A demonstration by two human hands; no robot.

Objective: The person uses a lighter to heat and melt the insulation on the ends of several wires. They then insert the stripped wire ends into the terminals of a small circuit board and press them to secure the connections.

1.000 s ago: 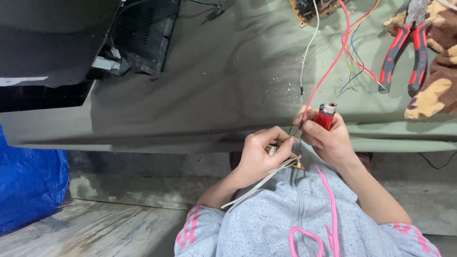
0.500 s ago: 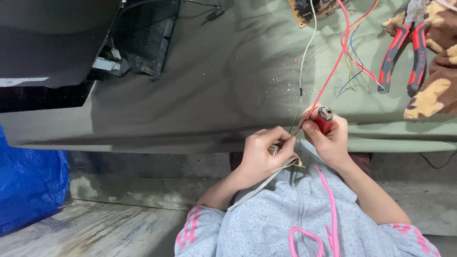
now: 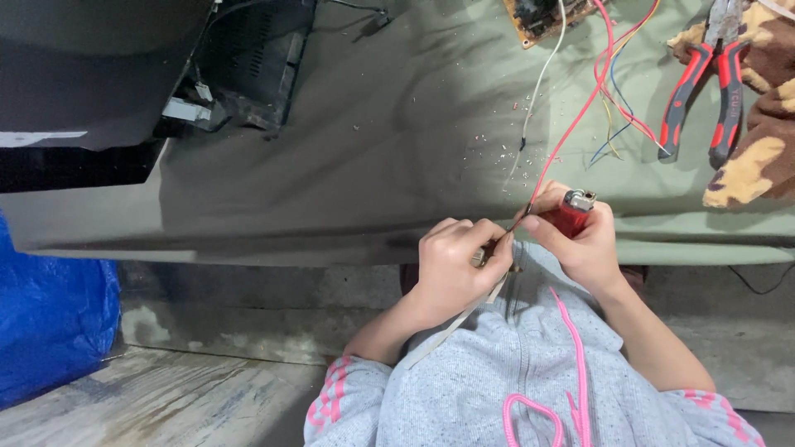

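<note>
Left hand (image 3: 458,266) is curled shut, thumb & fingertips pinching the near end of a thin red wire (image 3: 571,124) at the table's front edge; a pale flat strip (image 3: 451,327) runs from under that hand down toward the lap. What else sits inside the fist can't be made out.

Right hand (image 3: 580,240) is closed round a red lighter (image 3: 574,212), metal top up, w/ thumb & forefinger pressed together on the same wire just beside the left fingertips. Hands nearly touch.

Red wire goes from the pinch point up & away across the green table (image 3: 373,149) to a brown circuit board (image 3: 542,15) at the far edge. White wire (image 3: 542,79) lies beside it; thin blue & yellow wires (image 3: 617,103) tangle to the right. Small white flecks scattered on the table near the wires.

Red-black pliers (image 3: 704,83) lie far right, next to a brown-tan plush cloth (image 3: 758,124). Dark electronics casing (image 3: 248,58) at far left. Blue plastic sheet (image 3: 50,331) on the floor, left.
</note>
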